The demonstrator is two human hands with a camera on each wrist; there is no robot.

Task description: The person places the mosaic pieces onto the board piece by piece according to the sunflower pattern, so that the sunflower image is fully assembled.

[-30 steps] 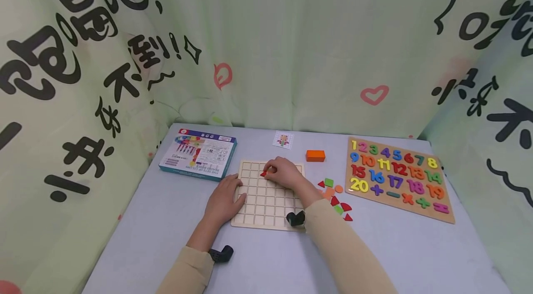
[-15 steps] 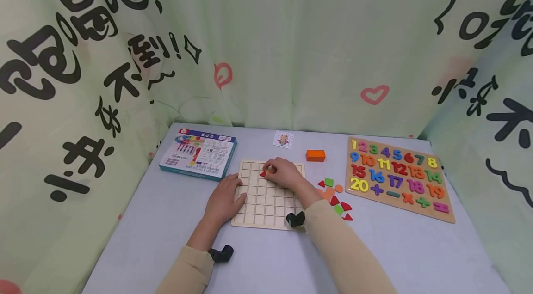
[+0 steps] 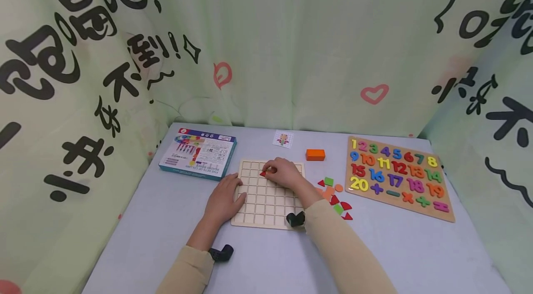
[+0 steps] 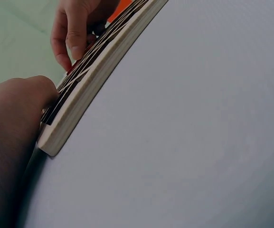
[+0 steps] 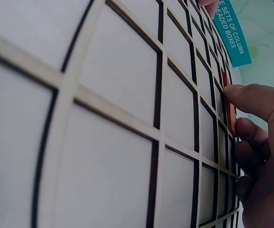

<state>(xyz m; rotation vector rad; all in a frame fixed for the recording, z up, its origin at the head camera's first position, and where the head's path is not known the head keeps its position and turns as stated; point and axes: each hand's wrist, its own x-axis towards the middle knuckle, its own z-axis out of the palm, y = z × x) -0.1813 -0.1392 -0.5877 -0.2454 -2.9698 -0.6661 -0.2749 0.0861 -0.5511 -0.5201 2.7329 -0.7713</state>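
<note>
My left hand (image 3: 223, 200) rests along the left edge of the light wooden grid board (image 3: 262, 217), fingers extended and thumb over the board. My right hand (image 3: 285, 173) is over the board's far part with its fingers bent. In the right wrist view, its thumb and finger pinch a small flat orange piece (image 5: 231, 116) at the grid's cells. A red piece (image 5: 224, 77) lies right beside the thumb tip, seen in the head view as a red triangle (image 3: 263, 174). The left wrist view shows the board's edge low and close, with the right hand beyond it.
Loose red, green and orange shapes (image 3: 337, 209) lie right of the board. Farther right is a number puzzle board (image 3: 393, 194). Behind stand an orange block (image 3: 315, 155) and a small pattern card (image 3: 283, 139). A flat teal-edged box (image 3: 197, 153) lies at back left.
</note>
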